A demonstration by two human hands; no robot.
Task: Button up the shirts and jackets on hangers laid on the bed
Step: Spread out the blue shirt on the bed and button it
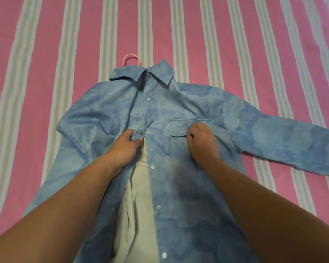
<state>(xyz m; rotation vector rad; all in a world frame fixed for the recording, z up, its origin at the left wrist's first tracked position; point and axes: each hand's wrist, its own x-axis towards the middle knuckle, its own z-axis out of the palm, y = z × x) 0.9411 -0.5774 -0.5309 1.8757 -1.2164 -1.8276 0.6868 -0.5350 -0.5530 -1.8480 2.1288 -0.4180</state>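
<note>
hands (124, 147) (201, 143) pinching blue shirt (188, 186), pocket flap (180, 128)

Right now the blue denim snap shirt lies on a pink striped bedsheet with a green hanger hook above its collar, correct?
Not quite: in the head view the hanger hook is pink, not green. The blue denim snap shirt does lie on the pink striped bedsheet.
</note>
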